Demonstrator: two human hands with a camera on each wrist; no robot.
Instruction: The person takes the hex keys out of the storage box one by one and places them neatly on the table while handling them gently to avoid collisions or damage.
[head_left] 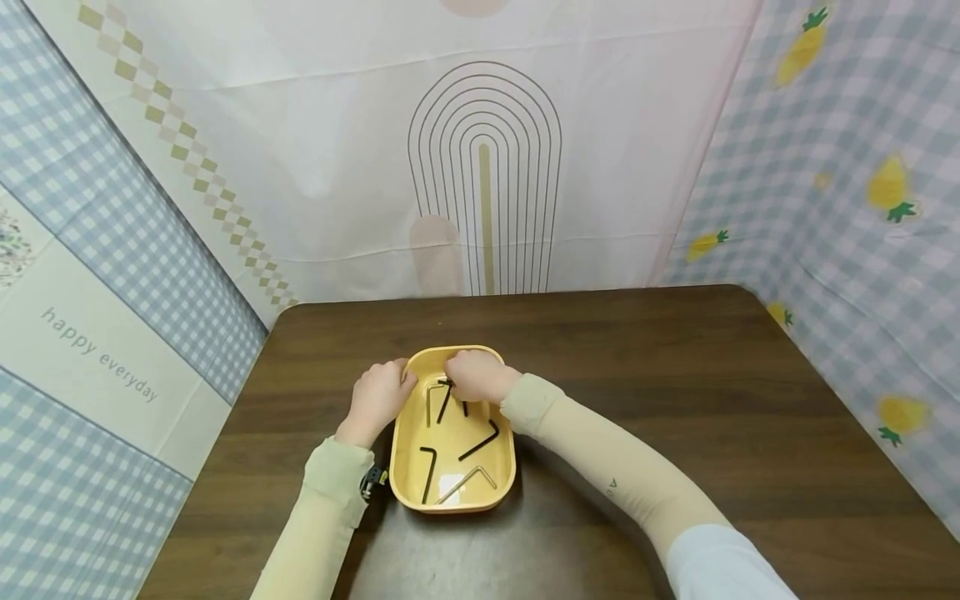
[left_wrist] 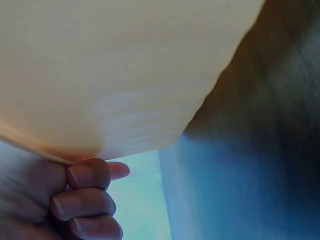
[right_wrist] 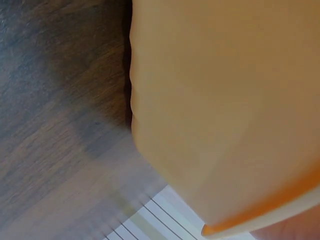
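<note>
A yellow plastic bin sits on the table with several L-shaped hex keys lying in it. Its upper left rim is gripped by my left hand; in the left wrist view that hand's curled fingers show at the rim. My right hand reaches down inside the far right corner, its fingertips hidden. Beneath it, one black hex key partly shows. Close by lie a second black hex key and a brass-coloured hex key. Nearer me are a black hex key, another black hex key and a brass-coloured one.
The bin stands on a dark wooden table. Behind the table hangs a white cloth with printed arches, and checked cloths hang at both sides. A small dark device is at the left wrist.
</note>
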